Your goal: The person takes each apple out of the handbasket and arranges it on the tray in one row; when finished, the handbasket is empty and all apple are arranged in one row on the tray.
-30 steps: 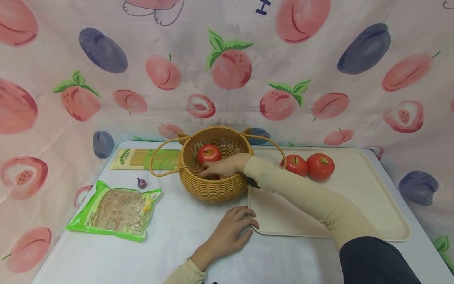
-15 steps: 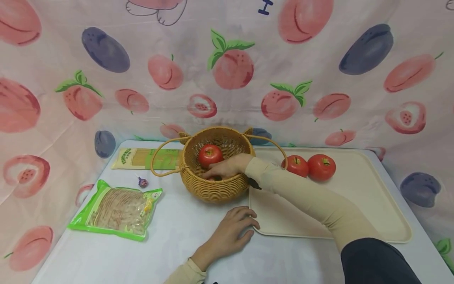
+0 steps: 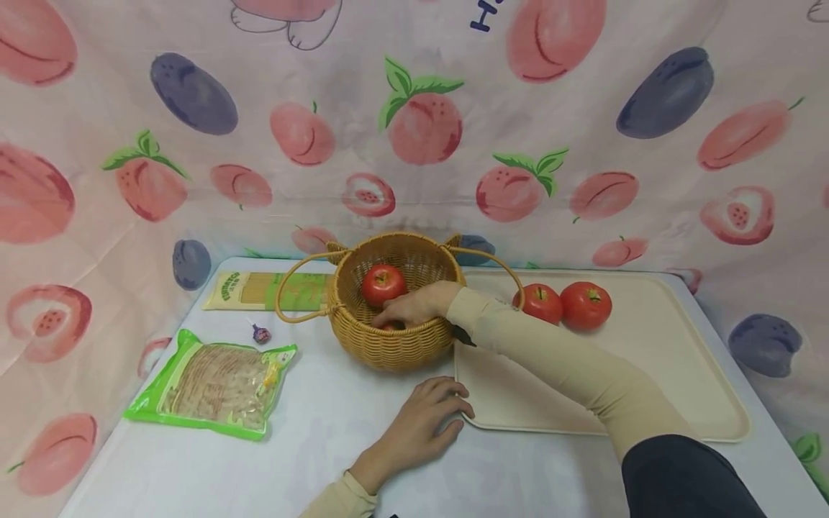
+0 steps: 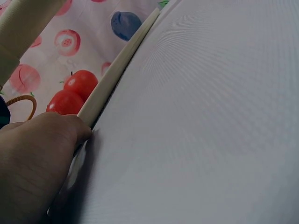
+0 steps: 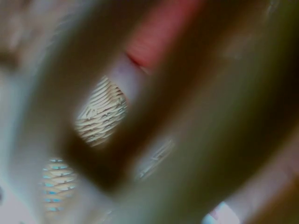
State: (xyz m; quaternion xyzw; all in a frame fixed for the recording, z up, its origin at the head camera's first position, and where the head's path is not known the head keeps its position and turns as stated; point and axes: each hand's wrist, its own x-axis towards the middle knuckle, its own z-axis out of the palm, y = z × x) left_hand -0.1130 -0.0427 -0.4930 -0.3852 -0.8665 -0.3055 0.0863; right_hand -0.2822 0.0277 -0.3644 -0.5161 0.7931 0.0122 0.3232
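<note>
My right hand (image 3: 421, 302) reaches down into a wicker basket (image 3: 388, 352), its fingers curled over a red apple (image 3: 392, 326) near the front wall. The hand hides most of that apple. Just behind the fingers, another red apple (image 3: 383, 285) lies in the basket. The right wrist view is blurred, showing some woven wall (image 5: 103, 112) and a patch of red. My left hand (image 3: 424, 421) rests at the near left corner of a cream tray (image 3: 550, 403), fingers loosely bent at its rim. Two red apples (image 3: 586, 305) sit side by side on the tray, close to a basket handle.
A packet of noodles (image 3: 259, 290) lies behind the basket's left handle. To the left are a wrapped lollipop (image 3: 260, 334) and a green-edged bag of sliced food (image 3: 214, 385). A fruit-print cloth (image 3: 421, 201) hangs behind the white table (image 3: 259, 475).
The right hand has shifted slightly inside the basket, and a little more of the red apple under it shows. The left hand keeps its place at the tray.
</note>
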